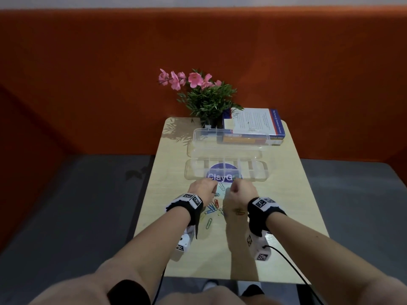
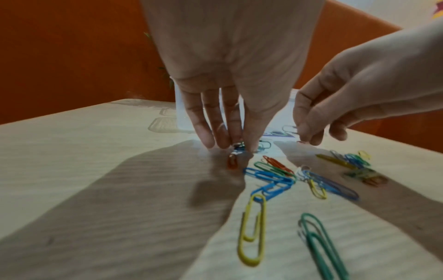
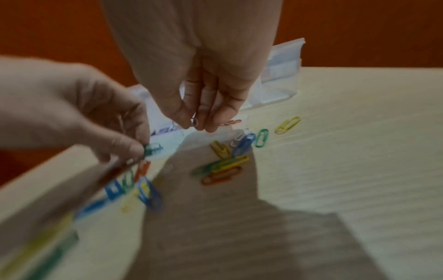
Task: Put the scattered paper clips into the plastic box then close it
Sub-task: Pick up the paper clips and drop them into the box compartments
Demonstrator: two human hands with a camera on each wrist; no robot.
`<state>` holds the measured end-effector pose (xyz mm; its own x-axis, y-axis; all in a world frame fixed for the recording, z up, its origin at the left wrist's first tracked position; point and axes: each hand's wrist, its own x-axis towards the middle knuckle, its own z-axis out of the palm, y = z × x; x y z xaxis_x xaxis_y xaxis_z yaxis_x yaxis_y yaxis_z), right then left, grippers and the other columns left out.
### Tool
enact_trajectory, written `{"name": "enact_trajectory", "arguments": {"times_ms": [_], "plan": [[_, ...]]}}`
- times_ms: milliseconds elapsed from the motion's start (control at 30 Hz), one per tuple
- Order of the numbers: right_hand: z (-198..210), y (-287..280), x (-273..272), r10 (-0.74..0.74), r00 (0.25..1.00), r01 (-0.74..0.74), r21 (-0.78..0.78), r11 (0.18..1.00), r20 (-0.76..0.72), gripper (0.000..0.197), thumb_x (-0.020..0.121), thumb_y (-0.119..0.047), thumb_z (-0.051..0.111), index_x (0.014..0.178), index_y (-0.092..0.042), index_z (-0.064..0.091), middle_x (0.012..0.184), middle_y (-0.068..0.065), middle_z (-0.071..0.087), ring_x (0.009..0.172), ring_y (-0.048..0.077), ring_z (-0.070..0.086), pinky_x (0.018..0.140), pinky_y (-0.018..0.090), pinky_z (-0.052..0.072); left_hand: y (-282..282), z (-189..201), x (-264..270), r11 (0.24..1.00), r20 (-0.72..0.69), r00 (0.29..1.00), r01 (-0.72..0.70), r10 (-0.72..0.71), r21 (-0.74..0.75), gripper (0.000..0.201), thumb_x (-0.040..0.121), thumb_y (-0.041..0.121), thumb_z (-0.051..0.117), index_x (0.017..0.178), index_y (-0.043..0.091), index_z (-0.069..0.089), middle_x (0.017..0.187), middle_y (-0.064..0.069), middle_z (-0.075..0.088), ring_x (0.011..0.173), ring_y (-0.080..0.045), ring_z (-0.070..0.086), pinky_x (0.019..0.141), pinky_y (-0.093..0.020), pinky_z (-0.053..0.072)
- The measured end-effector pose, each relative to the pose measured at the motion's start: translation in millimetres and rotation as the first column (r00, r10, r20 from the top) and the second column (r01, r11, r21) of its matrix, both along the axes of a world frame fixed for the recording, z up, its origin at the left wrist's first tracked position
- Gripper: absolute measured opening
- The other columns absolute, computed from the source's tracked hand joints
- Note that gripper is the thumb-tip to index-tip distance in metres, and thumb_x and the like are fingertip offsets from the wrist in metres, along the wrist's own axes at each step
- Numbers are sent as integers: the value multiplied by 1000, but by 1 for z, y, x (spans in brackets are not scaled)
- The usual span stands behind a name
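A clear plastic box (image 1: 191, 172) stands open mid-table, its lid (image 1: 231, 139) raised behind it. Coloured paper clips (image 1: 211, 209) lie scattered on the table between my wrists, just in front of the box. My left hand (image 1: 206, 190) points its fingers down at the table and pinches a green paper clip (image 2: 239, 146) with thumb and fingers. Beside it, my right hand (image 1: 239, 191) hovers slightly above the table and pinches a small paper clip (image 3: 194, 121) at its fingertips. Loose clips (image 2: 271, 176) and more clips (image 3: 223, 166) lie under both hands.
A pot of pink flowers (image 1: 204, 100) and a stack of books (image 1: 253, 126) stand at the far end of the small wooden table (image 1: 286, 205), behind the box. Orange padded walls surround the table; grey floor lies on both sides.
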<state>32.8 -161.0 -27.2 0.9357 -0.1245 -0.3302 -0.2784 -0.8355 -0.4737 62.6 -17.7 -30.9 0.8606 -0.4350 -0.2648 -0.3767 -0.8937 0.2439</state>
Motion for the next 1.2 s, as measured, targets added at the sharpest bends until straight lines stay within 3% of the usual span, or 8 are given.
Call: {"name": "enact_trajectory", "arguments": {"times_ms": [67,167,267,467,600,933,1067,1200], "plan": [[2,2,7,-63,998,62,57,996,14,18,86,-17,51,97,-7,62,97,13,68,92,31,62,77,33,48,3,0,0,999,-14,999,-31,31,-25,10,91,10,53,97,14,60,105,-7,66,98,-27,61,82,-37,50],[1,10,17,51,999,-51,45,998,-7,27,90,-24,49,114,-14,59,103,13,69,95,31,62,78,32,46,9,3,0,995,-21,997,-71,69,-63,13,93,12,48,101,13,58,106,-8,67,99,-28,61,84,-39,50],[-6,18,21,197,980,-198,-32,980,-28,29,87,-24,52,114,-13,57,109,14,66,90,29,59,73,31,44,19,6,0,988,-32,991,-130,128,-80,14,92,11,49,103,14,58,106,-8,67,98,-28,62,83,-38,50],[-14,18,13,238,971,-236,-158,959,-5,26,93,-17,45,115,-4,50,122,17,52,116,33,47,92,41,44,39,2,0,978,-47,980,-195,192,-76,17,89,7,50,99,18,59,107,-6,66,97,-25,62,81,-35,51],[-17,16,8,227,973,-219,-157,963,36,23,93,-15,46,112,-4,55,121,13,49,114,30,48,93,39,45,31,-2,1,989,5,992,-127,127,-79,23,91,16,55,113,17,56,117,-4,56,109,-22,54,92,-36,50],[-16,18,12,186,982,-188,-103,977,-25,25,90,-20,51,108,-4,57,106,15,56,107,34,56,82,36,45,7,-6,2,1000,16,1000,2,-2,13,23,90,13,59,111,12,53,116,-9,61,107,-29,58,88,-39,49],[-16,18,14,233,964,-253,-172,952,-132,34,93,-12,45,124,2,47,130,20,47,123,34,46,102,41,41,5,-4,6,998,-19,999,31,-30,47,18,90,11,57,108,11,56,114,-10,63,104,-30,60,86,-39,50],[-14,15,7,271,959,-284,-207,936,-87,29,96,-6,35,119,3,50,128,20,47,120,33,48,99,40,41,0,-4,8,991,0,998,67,-67,116,18,93,6,50,108,8,59,116,-13,63,106,-31,60,88,-39,50]]}}
